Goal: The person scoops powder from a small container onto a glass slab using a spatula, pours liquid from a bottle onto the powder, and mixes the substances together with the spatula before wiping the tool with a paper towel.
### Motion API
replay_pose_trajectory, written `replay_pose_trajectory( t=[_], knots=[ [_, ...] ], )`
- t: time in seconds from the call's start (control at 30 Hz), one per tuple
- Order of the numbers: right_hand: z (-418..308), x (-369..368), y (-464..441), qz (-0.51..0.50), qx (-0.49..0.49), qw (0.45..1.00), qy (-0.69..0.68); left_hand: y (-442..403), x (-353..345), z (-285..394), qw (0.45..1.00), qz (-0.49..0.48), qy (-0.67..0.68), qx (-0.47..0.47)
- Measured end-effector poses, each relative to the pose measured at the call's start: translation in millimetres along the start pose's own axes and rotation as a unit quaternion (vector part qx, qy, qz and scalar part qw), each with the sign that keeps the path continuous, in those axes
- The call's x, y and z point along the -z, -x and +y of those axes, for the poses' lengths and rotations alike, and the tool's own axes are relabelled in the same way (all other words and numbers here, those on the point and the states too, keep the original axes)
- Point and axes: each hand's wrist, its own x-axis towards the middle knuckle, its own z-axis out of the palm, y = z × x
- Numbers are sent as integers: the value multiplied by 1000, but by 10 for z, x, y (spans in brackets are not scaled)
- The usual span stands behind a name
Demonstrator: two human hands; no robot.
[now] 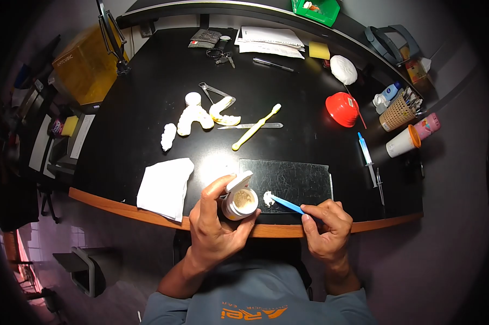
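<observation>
Near the front edge of the black table, my left hand (214,225) is wrapped round a white jar (234,207), its lid (239,181) tilted up and pale powder showing inside. My right hand (327,230) pinches a blue spatula-like tool (288,204). The tool's tip touches a small white lump (268,199) on a dark glossy plate (301,179). A folded white cloth (166,188) lies left of the jar.
Beyond my hands lie dental casts (194,119), a metal scalpel (266,125) and a yellow toothbrush (257,127). To the right are a red bowl (342,108), a syringe (366,156) and a white cup (401,144). Papers (269,40) lie at the back.
</observation>
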Motion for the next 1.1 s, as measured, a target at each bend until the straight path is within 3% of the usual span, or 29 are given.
replay_pose_trajectory(
  t=[0.3,1.1],
  knots=[
    [35,119,33,-5,-40,999,-7,-1,3,-2,1000,-1,-4,-2],
    [26,59,-13,-23,-37,998,-44,-1,0,6,1000,-3,-3,2]
  ],
)
